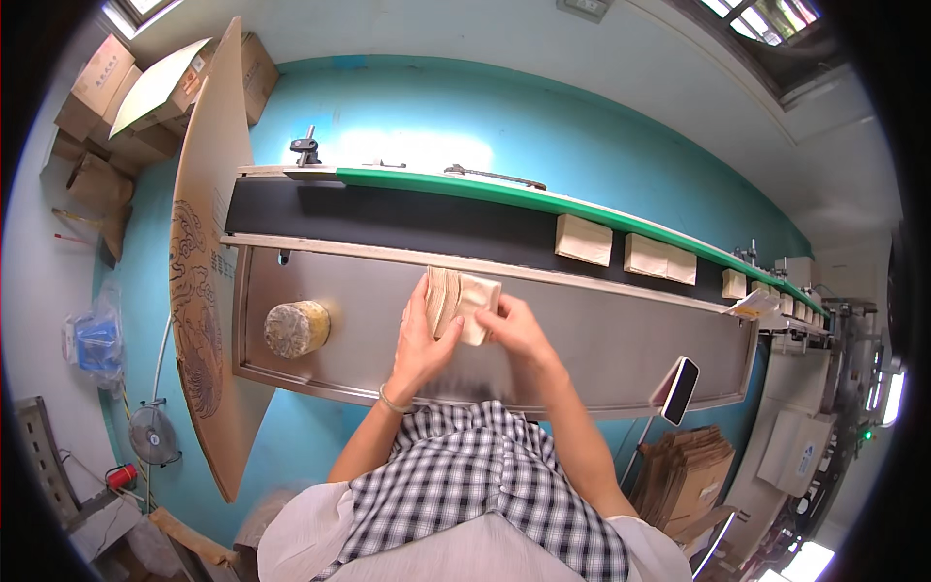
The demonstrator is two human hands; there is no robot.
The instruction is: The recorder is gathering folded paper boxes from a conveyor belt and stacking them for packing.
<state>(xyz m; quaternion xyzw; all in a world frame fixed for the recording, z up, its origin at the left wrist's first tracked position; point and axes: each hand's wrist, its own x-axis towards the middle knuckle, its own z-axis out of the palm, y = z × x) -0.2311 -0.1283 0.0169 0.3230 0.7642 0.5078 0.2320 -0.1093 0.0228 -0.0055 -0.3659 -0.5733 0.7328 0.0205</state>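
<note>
- The left hand and the right hand are both closed on a stack of tan paper packets, held over the steel table just short of the conveyor belt.
- Risk, as I judge it: the stack is gripped only by its ends, so thin packets at the middle could fan out and slide onto the smooth steel.
- At 9 o'clock from the hands stands a squat round roll, pale and rough-looking.
- At 1 o'clock, flat boxy tan packets ride the matte black belt, edged by a green rail.
- At 4 o'clock a phone leans on a stand near the table edge; a knock could tip it.
</note>
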